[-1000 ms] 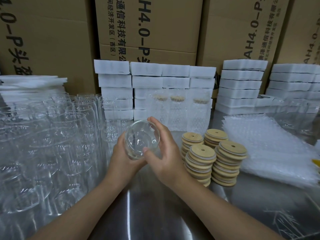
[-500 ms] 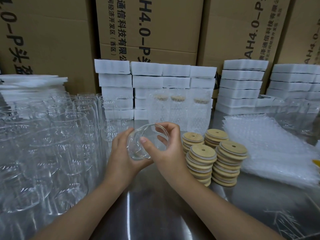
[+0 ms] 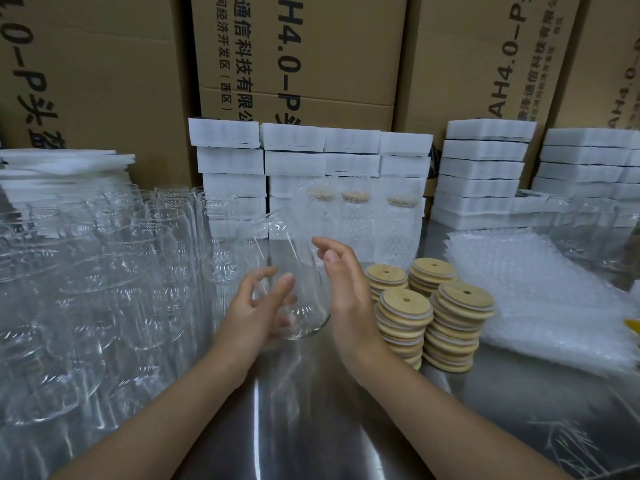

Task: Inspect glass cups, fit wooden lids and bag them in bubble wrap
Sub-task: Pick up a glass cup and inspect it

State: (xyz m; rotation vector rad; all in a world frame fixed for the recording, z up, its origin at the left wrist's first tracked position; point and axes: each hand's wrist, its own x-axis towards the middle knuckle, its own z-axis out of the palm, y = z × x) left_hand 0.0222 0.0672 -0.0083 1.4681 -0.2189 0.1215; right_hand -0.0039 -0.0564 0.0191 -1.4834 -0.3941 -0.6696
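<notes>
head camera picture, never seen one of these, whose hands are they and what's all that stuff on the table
There is no machine here. A person wears a camera on the head, so this single picture looks down at their own arms. The left hand grips a clear glass cup, base down; the right hand is open beside it. On the steel table are empty glasses on the left, stacks of wooden lids and bubble-wrap bags on the right, and already wrapped cups behind.
</notes>
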